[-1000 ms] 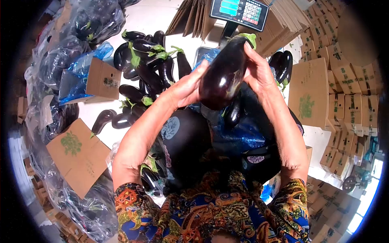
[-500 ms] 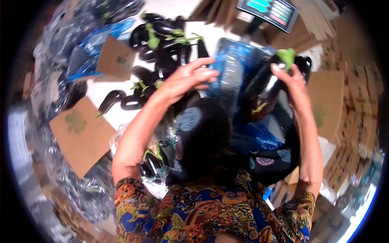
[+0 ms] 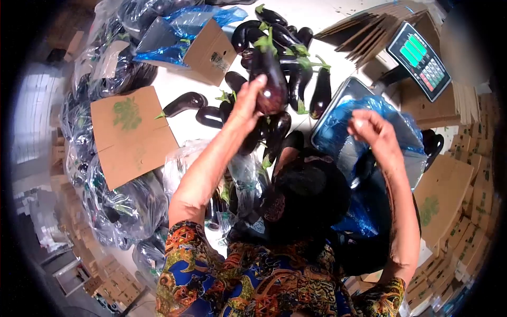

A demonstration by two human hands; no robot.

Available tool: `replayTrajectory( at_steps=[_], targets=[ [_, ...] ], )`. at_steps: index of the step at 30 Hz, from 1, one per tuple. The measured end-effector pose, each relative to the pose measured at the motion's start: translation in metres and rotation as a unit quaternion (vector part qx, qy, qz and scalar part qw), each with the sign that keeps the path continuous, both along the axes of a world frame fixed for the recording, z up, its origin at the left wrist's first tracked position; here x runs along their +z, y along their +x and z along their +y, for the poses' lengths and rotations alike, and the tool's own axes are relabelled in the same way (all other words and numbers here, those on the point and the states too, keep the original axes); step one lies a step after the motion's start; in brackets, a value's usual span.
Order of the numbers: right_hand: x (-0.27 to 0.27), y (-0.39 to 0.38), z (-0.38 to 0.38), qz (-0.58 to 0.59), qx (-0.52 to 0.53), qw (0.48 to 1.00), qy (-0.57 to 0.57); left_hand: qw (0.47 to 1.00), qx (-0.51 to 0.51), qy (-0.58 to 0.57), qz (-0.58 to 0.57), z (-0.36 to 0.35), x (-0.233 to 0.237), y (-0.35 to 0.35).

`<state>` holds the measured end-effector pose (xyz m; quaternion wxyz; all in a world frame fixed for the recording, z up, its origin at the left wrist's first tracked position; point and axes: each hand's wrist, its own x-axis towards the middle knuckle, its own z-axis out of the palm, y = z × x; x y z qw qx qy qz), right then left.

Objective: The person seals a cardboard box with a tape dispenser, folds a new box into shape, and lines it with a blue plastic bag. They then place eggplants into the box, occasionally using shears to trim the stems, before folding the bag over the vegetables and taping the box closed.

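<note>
My left hand (image 3: 247, 105) is closed round the side of a large dark eggplant (image 3: 272, 94), lifted with its green stem pointing away from me. More eggplants (image 3: 285, 37) lie in a loose pile beneath and beyond it. My right hand (image 3: 376, 134) hovers over the blue plastic liner (image 3: 343, 113), fingers curled in. Whether a bit of film is between those fingers cannot be made out. The liner spreads over the metal scale tray (image 3: 348, 87). A dark eggplant (image 3: 363, 168) shows inside the liner, partly hidden by my head and arm.
A scale display (image 3: 420, 61) stands at the right by folded cardboard (image 3: 364, 31). At the left are a cardboard box with blue film (image 3: 211, 53), a cardboard flap (image 3: 132, 134) and bagged eggplants (image 3: 124, 203). A clear bag (image 3: 245, 177) sits near my left forearm.
My left hand has taken hold of an eggplant from the pile and raised it. My right hand has let go of the eggplant it held and curled its fingers. The view has shifted.
</note>
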<state>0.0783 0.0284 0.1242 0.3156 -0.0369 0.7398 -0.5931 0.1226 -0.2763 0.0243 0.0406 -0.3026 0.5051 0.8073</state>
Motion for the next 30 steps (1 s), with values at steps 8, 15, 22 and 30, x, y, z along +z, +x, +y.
replayTrajectory(
  at_steps=[8, 15, 22, 30],
  targets=[
    [-0.021, 0.008, -0.012, 0.044, 0.053, 0.990, 0.119, 0.980, 0.140, -0.115, -0.087, -0.076, -0.096, -0.032],
    [-0.022, 0.012, -0.001, 0.068, 0.110, 0.983, 0.126, 0.995, -0.044, -0.085, -0.038, -0.126, -0.015, 0.115],
    [-0.022, 0.016, -0.011, 0.056, 0.134, 0.978, 0.149, 0.917, -0.057, -0.307, -0.249, -0.082, -0.158, 0.394],
    [-0.027, 0.027, -0.013, 0.071, 0.109, 0.981, 0.143, 0.746, -0.065, -0.503, -0.431, -0.041, -0.149, 0.374]
  ],
)
